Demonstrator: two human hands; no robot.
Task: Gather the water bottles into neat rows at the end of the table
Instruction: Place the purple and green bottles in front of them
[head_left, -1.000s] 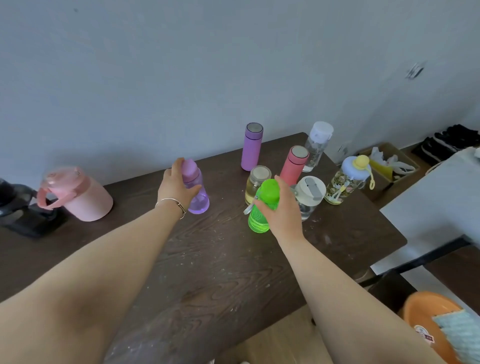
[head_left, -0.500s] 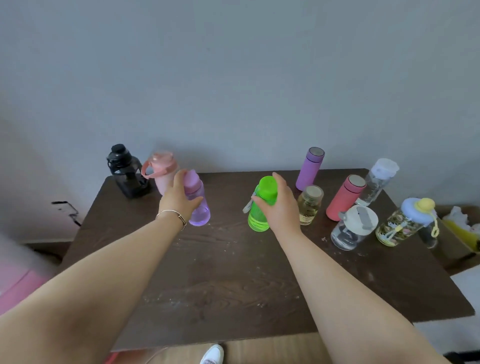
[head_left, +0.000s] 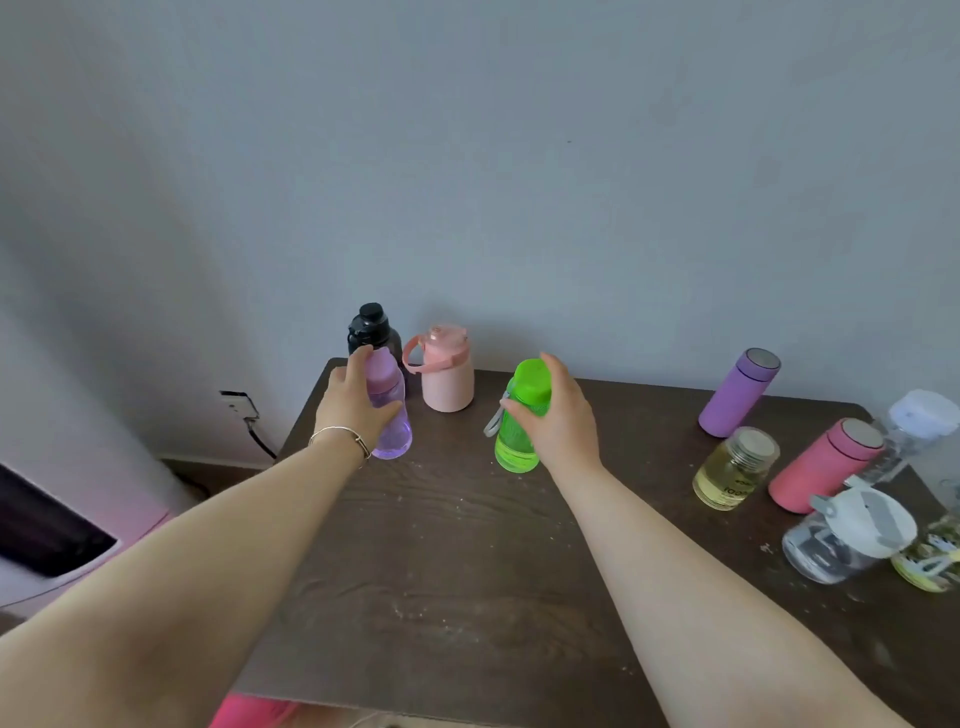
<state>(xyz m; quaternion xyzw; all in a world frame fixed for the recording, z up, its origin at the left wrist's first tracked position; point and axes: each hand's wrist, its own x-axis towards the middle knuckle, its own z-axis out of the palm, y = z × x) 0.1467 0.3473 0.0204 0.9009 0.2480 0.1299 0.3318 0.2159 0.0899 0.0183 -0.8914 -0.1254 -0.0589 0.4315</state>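
Bottles of two kinds are in hand on the counter: a translucent purple bottle near the far left corner and a green bottle toward the middle of the far edge. Both look like thin hard plastic and seem empty or nearly so, hence probably light, stiff and easy to tip; smooth walls may slip, so the ribbed cap or shoulder is the safer place to hold. The left hand is curled round the purple bottle's upper body, thumb on the near side, fingers behind. The right hand wraps the green bottle just under its cap, fingers over the top; whether either base is off the counter I cannot tell. A black bottle and a pink jug stand at the far left corner, just behind the purple one. Along the right edge stand a lilac flask, a glass jar, a coral flask and a clear bottle with a white lid, well apart from the held pair. The glass jar calls for gentler handling.
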